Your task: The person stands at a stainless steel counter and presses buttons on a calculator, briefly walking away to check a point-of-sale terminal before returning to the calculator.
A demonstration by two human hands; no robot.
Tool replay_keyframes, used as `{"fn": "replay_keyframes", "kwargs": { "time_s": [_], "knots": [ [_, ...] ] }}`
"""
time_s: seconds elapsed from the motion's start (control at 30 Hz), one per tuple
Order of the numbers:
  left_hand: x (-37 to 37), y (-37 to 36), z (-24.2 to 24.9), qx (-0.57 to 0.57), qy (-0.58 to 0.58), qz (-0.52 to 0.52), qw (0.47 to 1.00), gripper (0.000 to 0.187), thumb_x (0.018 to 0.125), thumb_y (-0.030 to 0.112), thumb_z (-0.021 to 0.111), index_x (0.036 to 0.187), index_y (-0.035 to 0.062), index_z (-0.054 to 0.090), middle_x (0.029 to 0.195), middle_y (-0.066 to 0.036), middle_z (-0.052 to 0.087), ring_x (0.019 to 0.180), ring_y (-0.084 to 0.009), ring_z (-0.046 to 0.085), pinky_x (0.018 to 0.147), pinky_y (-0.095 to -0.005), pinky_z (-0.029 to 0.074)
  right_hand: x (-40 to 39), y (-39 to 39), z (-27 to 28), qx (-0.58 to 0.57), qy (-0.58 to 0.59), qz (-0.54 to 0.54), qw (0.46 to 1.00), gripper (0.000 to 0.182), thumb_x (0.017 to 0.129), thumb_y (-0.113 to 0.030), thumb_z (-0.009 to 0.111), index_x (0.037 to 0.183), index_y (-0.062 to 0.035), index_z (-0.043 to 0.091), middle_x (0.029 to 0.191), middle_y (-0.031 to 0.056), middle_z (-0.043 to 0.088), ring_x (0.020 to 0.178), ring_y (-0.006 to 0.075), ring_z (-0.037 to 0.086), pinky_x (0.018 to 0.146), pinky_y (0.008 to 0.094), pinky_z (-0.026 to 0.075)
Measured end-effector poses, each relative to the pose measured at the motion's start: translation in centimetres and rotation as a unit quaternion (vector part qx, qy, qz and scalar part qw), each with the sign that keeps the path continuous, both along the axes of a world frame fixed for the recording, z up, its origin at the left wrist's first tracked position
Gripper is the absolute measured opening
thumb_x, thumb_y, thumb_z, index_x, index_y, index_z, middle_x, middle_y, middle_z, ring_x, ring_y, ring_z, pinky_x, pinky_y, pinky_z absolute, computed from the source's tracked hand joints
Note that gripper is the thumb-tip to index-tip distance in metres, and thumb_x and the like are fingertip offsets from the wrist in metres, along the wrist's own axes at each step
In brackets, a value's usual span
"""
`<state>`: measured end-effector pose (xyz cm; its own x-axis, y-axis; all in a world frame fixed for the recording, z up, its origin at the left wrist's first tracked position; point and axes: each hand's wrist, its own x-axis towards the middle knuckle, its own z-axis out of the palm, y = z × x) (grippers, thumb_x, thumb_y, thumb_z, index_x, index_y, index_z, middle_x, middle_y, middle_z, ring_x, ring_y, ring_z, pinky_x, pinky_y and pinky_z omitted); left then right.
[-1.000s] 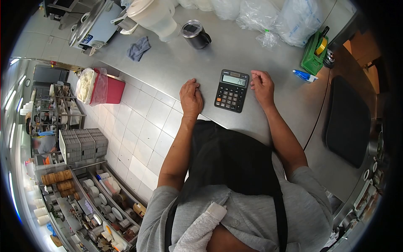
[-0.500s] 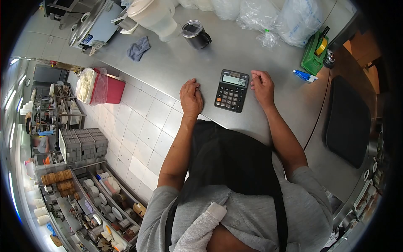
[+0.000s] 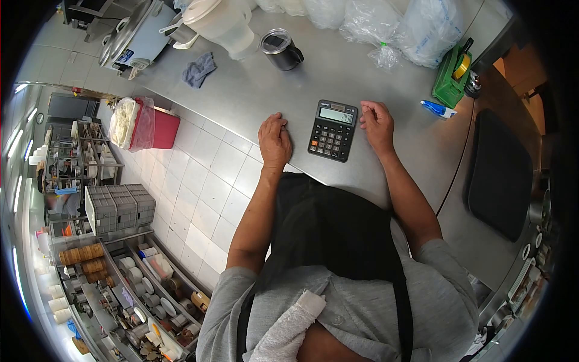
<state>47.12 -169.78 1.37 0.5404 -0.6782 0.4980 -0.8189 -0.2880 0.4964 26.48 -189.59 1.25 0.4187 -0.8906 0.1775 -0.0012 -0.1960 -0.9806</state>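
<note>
A black calculator (image 3: 332, 131) lies on the steel table (image 3: 241, 102), its display lit with digits. My left hand (image 3: 274, 140) rests at the table's front edge, left of the calculator, fingers loosely curled together; whether anything is under them is hidden. To the right of the calculator, close to its upper corner, my right hand (image 3: 378, 125) rests on its side with fingers bent inward and nothing visible in them. Neither hand touches the calculator. Beyond it stands a black lidded mug (image 3: 281, 49).
A grey cloth (image 3: 199, 70) and a plastic pitcher (image 3: 220, 27) are at the back left. Plastic bags (image 3: 431, 30), a green tape dispenser (image 3: 451, 75) and a blue-white correction pen (image 3: 438, 109) lie right. A red bin (image 3: 164, 128) stands on the floor.
</note>
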Motion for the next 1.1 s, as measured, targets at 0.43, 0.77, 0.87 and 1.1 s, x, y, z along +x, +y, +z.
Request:
{"fn": "replay_keyframes", "kwargs": {
  "time_s": [0.43, 0.77, 0.87, 1.1],
  "knots": [
    [0.12, -0.04, -0.08, -0.005, -0.003, -0.003, 1.0, 0.022, 0.083, -0.003, 0.056, 0.102, 0.0026, 0.066, 0.123, -0.016, 0.066, 0.12, -0.0375, 0.058, 0.107, -0.0479, 0.039, 0.05, 0.0, -0.16, 0.003, -0.004, -0.001, 1.0, 0.014, 0.098, -0.013, 0.062, 0.105, -0.0036, 0.07, 0.094, 0.0026, 0.063, 0.069, 0.0097, 0.064, 0.056, 0.024, 0.055],
    [0.03, -0.09, -0.04, -0.007, -0.011, 0.0, 1.0, 0.02, 0.084, -0.002, 0.056, 0.101, 0.0025, 0.066, 0.122, -0.017, 0.067, 0.119, -0.0378, 0.058, 0.105, -0.048, 0.041, -0.02, -0.07, -0.14, 0.0, 0.0, -0.001, 1.0, 0.014, 0.098, -0.012, 0.062, 0.106, -0.0034, 0.07, 0.095, 0.0034, 0.063, 0.069, 0.0099, 0.065, 0.056, 0.024, 0.055],
    [0.07, -0.09, -0.06, -0.008, -0.009, -0.001, 1.0, 0.02, 0.085, -0.001, 0.056, 0.101, 0.0025, 0.066, 0.122, -0.017, 0.067, 0.118, -0.0382, 0.058, 0.105, -0.0483, 0.041, -0.02, -0.03, -0.16, 0.003, -0.003, -0.001, 1.0, 0.014, 0.098, -0.012, 0.062, 0.106, -0.0034, 0.07, 0.096, 0.0035, 0.063, 0.069, 0.0099, 0.065, 0.056, 0.024, 0.055],
    [0.4, 0.05, 0.0, 0.001, 0.011, -0.023, 1.0, 0.02, 0.086, -0.001, 0.056, 0.103, 0.0026, 0.067, 0.125, -0.019, 0.065, 0.119, -0.0401, 0.057, 0.106, -0.0489, 0.041, -0.07, 0.03, -0.01, -0.002, -0.004, 0.002, 1.0, 0.014, 0.098, -0.012, 0.062, 0.106, -0.0033, 0.07, 0.096, 0.0035, 0.063, 0.069, 0.0099, 0.064, 0.056, 0.0241, 0.055]
  ]
}}
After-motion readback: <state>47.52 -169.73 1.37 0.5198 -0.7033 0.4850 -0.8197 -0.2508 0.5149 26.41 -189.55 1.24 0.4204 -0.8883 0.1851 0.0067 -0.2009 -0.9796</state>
